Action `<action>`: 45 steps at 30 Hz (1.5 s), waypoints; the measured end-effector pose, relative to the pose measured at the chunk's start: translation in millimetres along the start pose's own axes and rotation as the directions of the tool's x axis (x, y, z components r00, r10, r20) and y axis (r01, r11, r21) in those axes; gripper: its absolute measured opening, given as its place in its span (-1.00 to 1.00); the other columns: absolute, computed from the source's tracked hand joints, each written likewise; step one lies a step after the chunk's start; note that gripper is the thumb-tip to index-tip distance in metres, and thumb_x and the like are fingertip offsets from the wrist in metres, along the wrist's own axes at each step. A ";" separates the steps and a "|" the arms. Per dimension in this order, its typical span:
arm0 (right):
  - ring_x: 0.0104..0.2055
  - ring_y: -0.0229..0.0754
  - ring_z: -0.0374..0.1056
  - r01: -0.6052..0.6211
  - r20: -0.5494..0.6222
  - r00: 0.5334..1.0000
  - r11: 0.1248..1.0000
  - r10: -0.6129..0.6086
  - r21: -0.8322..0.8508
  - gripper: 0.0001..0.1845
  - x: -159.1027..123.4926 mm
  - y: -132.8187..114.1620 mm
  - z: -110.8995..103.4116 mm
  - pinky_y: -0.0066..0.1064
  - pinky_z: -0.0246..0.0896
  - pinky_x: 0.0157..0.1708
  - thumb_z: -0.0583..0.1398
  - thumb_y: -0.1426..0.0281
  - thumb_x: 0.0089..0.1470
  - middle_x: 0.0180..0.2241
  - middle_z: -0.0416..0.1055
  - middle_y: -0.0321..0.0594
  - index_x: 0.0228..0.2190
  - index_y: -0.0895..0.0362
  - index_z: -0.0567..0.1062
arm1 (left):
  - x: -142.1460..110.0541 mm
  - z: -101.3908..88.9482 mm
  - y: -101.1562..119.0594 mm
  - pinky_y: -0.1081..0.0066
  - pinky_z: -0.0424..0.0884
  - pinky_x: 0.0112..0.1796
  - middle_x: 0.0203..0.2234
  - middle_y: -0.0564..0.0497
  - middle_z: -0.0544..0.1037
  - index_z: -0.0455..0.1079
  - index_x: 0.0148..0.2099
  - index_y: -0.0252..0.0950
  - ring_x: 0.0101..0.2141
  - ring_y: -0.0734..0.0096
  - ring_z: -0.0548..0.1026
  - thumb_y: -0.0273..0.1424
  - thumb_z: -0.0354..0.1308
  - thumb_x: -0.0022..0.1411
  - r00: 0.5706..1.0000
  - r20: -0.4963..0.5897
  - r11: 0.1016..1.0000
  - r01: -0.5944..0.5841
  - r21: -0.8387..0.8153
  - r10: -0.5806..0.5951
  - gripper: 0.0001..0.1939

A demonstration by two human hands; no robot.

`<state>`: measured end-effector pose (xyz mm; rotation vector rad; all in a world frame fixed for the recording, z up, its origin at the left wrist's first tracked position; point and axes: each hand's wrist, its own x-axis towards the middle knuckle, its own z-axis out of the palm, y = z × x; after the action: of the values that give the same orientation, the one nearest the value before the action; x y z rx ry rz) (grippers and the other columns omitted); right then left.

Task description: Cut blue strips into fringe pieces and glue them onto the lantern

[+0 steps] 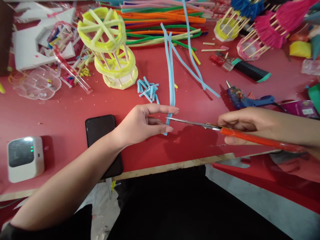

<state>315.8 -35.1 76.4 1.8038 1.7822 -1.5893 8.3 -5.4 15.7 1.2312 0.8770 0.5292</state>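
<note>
My left hand (147,121) pinches the near end of a bunch of light blue pipe cleaners (171,73), which stretch away from me over the red table. In my right hand (240,125) are scissors (250,135) with orange handles. Their blade tips reach the pipe cleaners between my left finger and thumb; whether the blades are parted I cannot tell. A small heap of short cut light blue pieces (149,89) lies just beyond my left hand. Another light blue pipe cleaner (191,43) rests to the right of the bunch.
A yellow fuzzy frame with sticks (110,50) stands behind the cut pieces. A black phone (101,128) lies under my left forearm, with a white device (25,158) farther left. Rightward are a blue glue gun (247,97) and a box cutter (250,69). Coloured pipe cleaners (162,15) lie at the back.
</note>
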 end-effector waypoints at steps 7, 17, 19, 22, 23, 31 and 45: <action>-0.44 -0.20 0.24 -0.147 0.036 0.988 0.989 0.148 -0.023 -0.38 -1.8 1.8 1.9 -0.34 0.11 -0.42 0.38 -0.23 -0.13 -0.52 0.26 -0.38 -0.44 0.05 0.45 | 1.6 -1.1 0.8 0.53 0.69 -0.25 -0.28 0.01 0.75 0.64 0.11 -0.22 -0.32 0.35 0.75 -0.53 0.46 0.14 0.999 0.024 0.999 0.042 -0.030 -0.041 -0.54; -0.54 -0.28 -0.02 0.063 -0.060 0.995 0.954 -0.084 -0.294 -0.34 2.4 2.7 5.5 -0.34 -0.07 -0.49 0.24 -0.26 0.03 -0.61 0.01 -0.43 -0.61 0.04 0.27 | 0.4 -1.0 -0.7 0.55 0.68 -0.26 -0.30 0.01 0.76 0.63 0.13 -0.21 -0.31 0.34 0.76 -0.52 0.46 0.14 0.998 0.037 0.999 0.043 -0.023 -0.042 -0.52; -0.56 -0.29 -0.04 0.094 -0.062 0.991 0.947 -0.118 -0.308 -0.34 3.4 6.6 7.2 -0.35 -0.09 -0.51 0.23 -0.24 0.04 -0.62 0.01 -0.43 -0.62 0.04 0.24 | 0.4 -1.4 -0.9 0.56 0.67 -0.27 -0.30 0.01 0.76 0.63 0.14 -0.20 -0.31 0.34 0.76 -0.51 0.46 0.15 0.999 0.032 0.999 0.040 -0.024 -0.040 -0.52; -0.57 -0.29 -0.08 0.132 -0.072 0.984 0.941 -0.162 -0.312 -0.30 6.3 14.8 9.4 -0.34 -0.17 -0.52 0.23 -0.29 0.01 -0.64 -0.02 -0.43 -0.65 0.03 0.21 | 0.4 -1.3 -1.1 0.53 0.68 -0.29 -0.23 -0.02 0.76 0.64 0.13 -0.21 -0.33 0.34 0.75 -0.49 0.47 0.13 0.999 0.026 0.999 0.038 -0.009 -0.037 -0.52; -0.57 -0.29 -0.08 0.129 -0.077 0.984 0.942 -0.160 -0.309 -0.28 7.2 16.4 9.6 -0.33 -0.17 -0.51 0.23 -0.31 0.00 -0.64 -0.01 -0.43 -0.65 0.03 0.20 | 0.2 -1.1 -1.1 0.53 0.67 -0.32 -0.20 -0.04 0.76 0.64 0.13 -0.21 -0.35 0.34 0.74 -0.49 0.47 0.13 0.999 0.025 0.999 0.038 0.001 -0.038 -0.51; -0.49 -0.27 -0.04 0.096 -0.201 0.966 0.945 -0.165 -0.313 -0.27 5.0 11.8 6.3 -0.31 -0.07 -0.44 0.28 -0.32 -0.04 -0.60 0.02 -0.43 -0.61 0.02 0.21 | 0.3 -0.1 0.1 0.64 0.60 -0.36 0.08 -0.10 0.68 0.60 0.18 -0.24 -0.29 0.42 0.73 -0.49 0.47 0.13 0.987 -0.156 0.998 -0.028 0.047 0.035 -0.46; -0.35 0.07 0.48 -0.094 -0.673 0.737 0.977 -0.061 -0.191 -0.55 36.3 6.7 40.7 -0.14 0.31 -0.29 0.18 0.05 0.12 -0.42 0.52 -0.08 -0.15 0.12 0.58 | 0.8 2.6 0.8 0.39 0.72 -0.08 0.10 -0.09 0.67 0.62 0.14 -0.28 -0.20 0.29 0.74 -0.45 0.46 0.16 0.950 -0.273 0.987 -0.134 0.084 0.152 -0.54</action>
<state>289.2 -43.2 29.0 2.4660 2.0767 -0.6888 11.0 -6.1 16.5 1.3050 1.0528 0.8108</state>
